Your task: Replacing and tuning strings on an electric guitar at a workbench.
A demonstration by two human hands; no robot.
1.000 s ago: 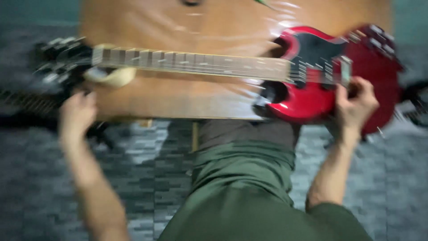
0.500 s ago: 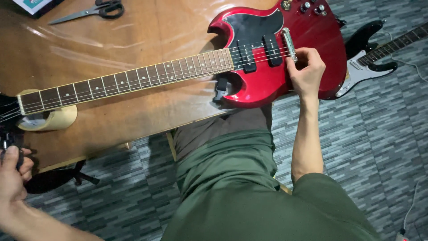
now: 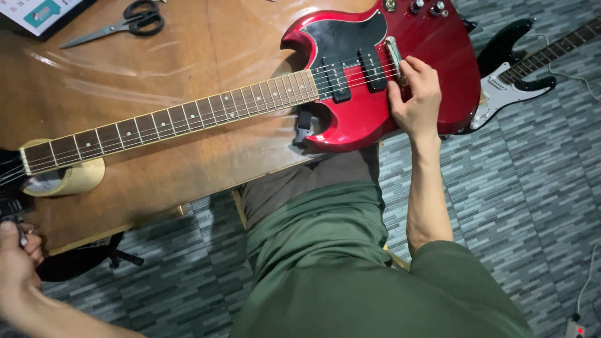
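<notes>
Across the wooden table [image 3: 188,169] we have the red electric guitar [image 3: 375,94] lying flat on its back, body to our right and overhanging the near edge, neck [image 3: 175,122] running left. The neck's far end rests on a roll of tape [image 3: 66,178], which props it clear of the table.

Our right hand [image 3: 416,97] rests on the guitar body, fingers curled at the bridge [image 3: 394,56], fingertips pressing on the strings there. Our left hand [image 3: 15,250] is at the headstock end, at the frame's left edge; its fingers appear closed round a small dark part, likely a tuning peg, though we cannot tell the exact grip.

We judge the step in hand to be string adjustment: one hand steadies or checks a string at the bridge while the other works the peg. The next move calls for keeping the string seated at the bridge while the peg is turned slowly, and for keeping the neck steady on the roll.

Scissors [image 3: 125,22] lie at the table's far side. A black-and-white guitar [image 3: 519,69] lies on the floor to the right.
</notes>
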